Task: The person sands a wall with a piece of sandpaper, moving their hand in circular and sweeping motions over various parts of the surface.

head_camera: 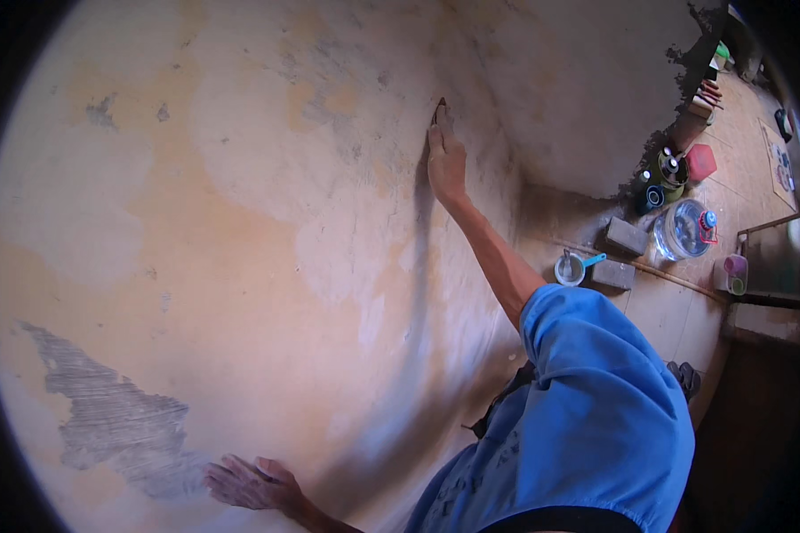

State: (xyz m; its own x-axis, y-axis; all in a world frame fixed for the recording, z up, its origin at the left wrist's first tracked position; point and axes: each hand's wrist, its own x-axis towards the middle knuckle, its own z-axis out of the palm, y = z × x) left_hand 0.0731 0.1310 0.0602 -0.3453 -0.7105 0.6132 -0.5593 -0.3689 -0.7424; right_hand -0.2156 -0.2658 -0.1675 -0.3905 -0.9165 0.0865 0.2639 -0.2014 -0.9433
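A plastered wall (240, 293) with cream and whitish patches fills most of the view. My right hand (447, 166) presses a thin, dark-edged piece (442, 102) against it, near the inner corner. Most of that piece is hidden under my fingers, so its exact kind is unclear. Lower left, my left hand (253, 481) rests on the wall with fingers extended, holding nothing. Whitish dust covers its fingers. Just beyond those fingertips lies a bare grey patch (120, 426) with streaked lines.
An adjoining wall (573, 86) meets this one at right. On the tiled floor are a handled pot (569, 268), two grey blocks (626, 236), a large clear water bottle (681, 230), a long pole (673, 278), a red container (701, 162) and dark sandals (687, 380).
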